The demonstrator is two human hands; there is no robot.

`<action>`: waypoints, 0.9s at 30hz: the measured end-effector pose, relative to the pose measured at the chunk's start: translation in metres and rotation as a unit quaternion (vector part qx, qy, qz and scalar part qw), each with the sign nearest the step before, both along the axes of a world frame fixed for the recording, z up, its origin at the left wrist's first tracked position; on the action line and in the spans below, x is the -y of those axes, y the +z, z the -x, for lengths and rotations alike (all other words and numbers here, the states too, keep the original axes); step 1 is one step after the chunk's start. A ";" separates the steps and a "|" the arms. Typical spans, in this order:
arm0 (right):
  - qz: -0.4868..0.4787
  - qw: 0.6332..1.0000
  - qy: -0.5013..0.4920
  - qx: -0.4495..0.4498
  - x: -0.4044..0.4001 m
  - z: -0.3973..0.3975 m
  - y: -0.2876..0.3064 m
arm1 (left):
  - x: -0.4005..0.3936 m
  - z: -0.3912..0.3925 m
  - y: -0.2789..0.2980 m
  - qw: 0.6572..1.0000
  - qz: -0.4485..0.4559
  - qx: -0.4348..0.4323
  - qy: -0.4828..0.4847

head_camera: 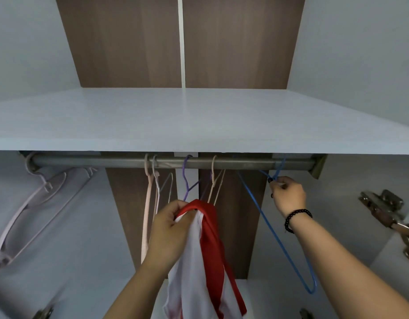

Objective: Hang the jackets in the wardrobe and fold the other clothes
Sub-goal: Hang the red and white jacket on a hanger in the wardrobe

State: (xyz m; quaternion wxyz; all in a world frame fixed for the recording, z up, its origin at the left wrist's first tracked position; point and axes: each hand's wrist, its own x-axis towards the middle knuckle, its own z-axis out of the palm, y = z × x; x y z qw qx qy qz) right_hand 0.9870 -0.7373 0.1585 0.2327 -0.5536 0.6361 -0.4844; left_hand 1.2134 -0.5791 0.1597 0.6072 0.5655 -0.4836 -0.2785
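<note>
My left hand (169,229) grips the red and white jacket (205,261) by its collar at lower centre, bunched high so the neck is ready for a hanger. My right hand (288,194) pinches the neck of the blue hanger (279,238) at right of centre, just under the rail (106,161), likely to unhook it. Other hangers (152,192) wait mid-rail, under the shelf (198,120).

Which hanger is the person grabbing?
The thin blue wire hanger at the rail's right end: the right hand pinches its neck below the hook. The pink and purple hangers hang untouched.
</note>
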 end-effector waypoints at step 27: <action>-0.038 0.999 0.011 0.025 -0.327 -0.036 -0.020 | -0.187 -0.088 -0.025 0.989 -0.148 0.006 0.011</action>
